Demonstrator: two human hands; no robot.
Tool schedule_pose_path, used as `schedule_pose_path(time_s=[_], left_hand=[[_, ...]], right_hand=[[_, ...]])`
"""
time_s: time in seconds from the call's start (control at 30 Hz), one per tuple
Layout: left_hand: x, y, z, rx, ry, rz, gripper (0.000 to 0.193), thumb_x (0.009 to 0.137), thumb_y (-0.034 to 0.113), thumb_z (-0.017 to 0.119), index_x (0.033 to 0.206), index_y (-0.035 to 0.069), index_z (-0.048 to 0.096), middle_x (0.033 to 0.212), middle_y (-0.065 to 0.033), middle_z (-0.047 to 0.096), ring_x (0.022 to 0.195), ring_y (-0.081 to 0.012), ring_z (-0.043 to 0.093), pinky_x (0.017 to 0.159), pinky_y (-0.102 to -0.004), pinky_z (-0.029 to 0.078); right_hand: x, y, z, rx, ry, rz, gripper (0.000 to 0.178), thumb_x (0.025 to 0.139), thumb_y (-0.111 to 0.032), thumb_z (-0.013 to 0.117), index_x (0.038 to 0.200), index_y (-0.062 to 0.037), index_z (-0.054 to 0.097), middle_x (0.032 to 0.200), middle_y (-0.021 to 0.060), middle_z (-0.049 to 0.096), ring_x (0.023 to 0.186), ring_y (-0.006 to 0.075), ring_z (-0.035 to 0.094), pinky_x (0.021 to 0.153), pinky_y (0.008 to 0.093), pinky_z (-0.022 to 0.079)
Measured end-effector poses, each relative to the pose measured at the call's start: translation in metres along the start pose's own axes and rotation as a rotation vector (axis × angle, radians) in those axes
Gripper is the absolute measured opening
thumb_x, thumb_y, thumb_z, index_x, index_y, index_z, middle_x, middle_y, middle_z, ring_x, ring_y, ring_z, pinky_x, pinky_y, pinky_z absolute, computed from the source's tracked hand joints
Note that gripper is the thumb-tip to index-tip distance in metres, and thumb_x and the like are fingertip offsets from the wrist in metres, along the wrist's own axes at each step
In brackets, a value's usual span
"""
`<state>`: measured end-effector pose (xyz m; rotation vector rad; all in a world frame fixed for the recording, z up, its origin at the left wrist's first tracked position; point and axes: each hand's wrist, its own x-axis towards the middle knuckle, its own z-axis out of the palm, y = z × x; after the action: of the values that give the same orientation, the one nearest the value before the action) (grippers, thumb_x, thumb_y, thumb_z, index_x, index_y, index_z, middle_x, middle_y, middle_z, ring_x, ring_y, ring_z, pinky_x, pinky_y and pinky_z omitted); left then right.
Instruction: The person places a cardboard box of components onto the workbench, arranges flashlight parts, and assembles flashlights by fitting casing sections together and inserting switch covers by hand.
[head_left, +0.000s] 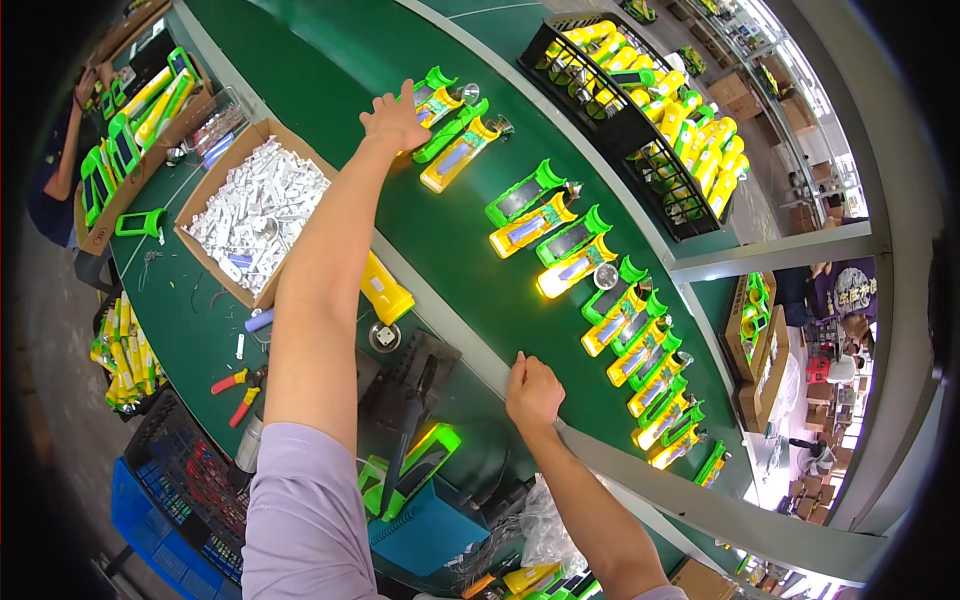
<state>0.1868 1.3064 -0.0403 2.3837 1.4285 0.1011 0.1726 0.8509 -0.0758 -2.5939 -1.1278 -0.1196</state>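
Note:
My left hand (395, 122) reaches far across the green conveyor belt (440, 250) and rests on a green and yellow flashlight part (432, 98) at the far end of the row. Whether the fingers grip it I cannot tell. Just beside it lie a green half shell (452, 130) and a yellow half shell (458, 155). My right hand (533, 392) is curled loosely on the belt's near metal edge (470, 350), holding nothing. A long row of paired green and yellow shells (610, 300) runs along the belt to the right.
A cardboard box of small white parts (255, 215) stands at the left. A yellow shell (384, 288) lies near the edge. Red-handled pliers (238, 390) lie on the bench. A black crate of finished flashlights (650, 110) sits beyond the belt. Another person (55, 170) works at far left.

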Motion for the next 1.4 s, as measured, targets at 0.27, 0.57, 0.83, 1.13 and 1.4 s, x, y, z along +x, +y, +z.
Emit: schedule_pose_path(time_s=[0.27,0.57,0.83,1.13,1.4], left_hand=[[0.015,0.014,0.001,-0.119,-0.028,-0.122,0.096,0.066,0.037,0.078,0.143,0.009,0.028,0.133,-0.0195,0.045,0.12,-0.0371,0.051,0.094,-0.0446,0.049],[0.0,-0.029,-0.043,-0.643,0.0,-0.151,0.087,0.057,0.029,0.08,0.127,-0.006,0.043,0.107,-0.018,0.061,0.09,-0.0234,0.063,0.074,-0.0345,0.054],[-0.273,-0.076,-0.184,-0.822,0.117,0.109,0.083,0.064,0.024,0.081,0.133,-0.002,0.043,0.118,-0.0213,0.06,0.108,-0.0282,0.06,0.09,-0.036,0.049],[-0.719,-0.251,-0.2,-1.213,0.202,-0.671,0.081,0.057,0.011,0.082,0.128,0.005,0.044,0.095,-0.0064,0.057,0.08,-0.015,0.06,0.067,-0.0258,0.051],[-0.839,-0.298,-0.136,-1.541,0.403,-1.536,0.066,0.077,0.011,0.072,0.134,0.001,0.042,0.106,-0.0091,0.056,0.085,-0.0164,0.057,0.067,-0.0258,0.048]], right_hand=[[-0.003,0.001,0.0,0.017,0.009,-0.028,0.031,0.092,-0.021,0.058,0.066,-0.0081,0.05,0.063,0.0103,0.056,0.06,0.0312,0.058,0.053,0.0456,0.047],[-0.014,-0.008,0.004,0.038,-0.043,-0.013,0.03,0.093,-0.024,0.057,0.069,-0.0076,0.053,0.065,0.0138,0.058,0.063,0.0356,0.058,0.058,0.0487,0.047],[0.002,-0.013,-0.001,-0.057,0.029,-0.127,0.032,0.094,-0.028,0.057,0.068,-0.0082,0.054,0.066,0.0135,0.058,0.064,0.0345,0.059,0.058,0.0464,0.047],[0.301,-0.211,0.067,0.427,-0.084,0.419,0.112,0.069,-0.058,0.073,0.144,0.0083,0.023,0.135,0.0283,0.05,0.123,0.0389,0.053,0.104,0.0423,0.043],[0.333,-0.188,0.113,-0.116,-0.163,0.634,0.12,0.056,-0.061,0.083,0.146,-0.0009,0.032,0.143,0.0172,0.045,0.129,0.0295,0.047,0.1,0.0446,0.044]])
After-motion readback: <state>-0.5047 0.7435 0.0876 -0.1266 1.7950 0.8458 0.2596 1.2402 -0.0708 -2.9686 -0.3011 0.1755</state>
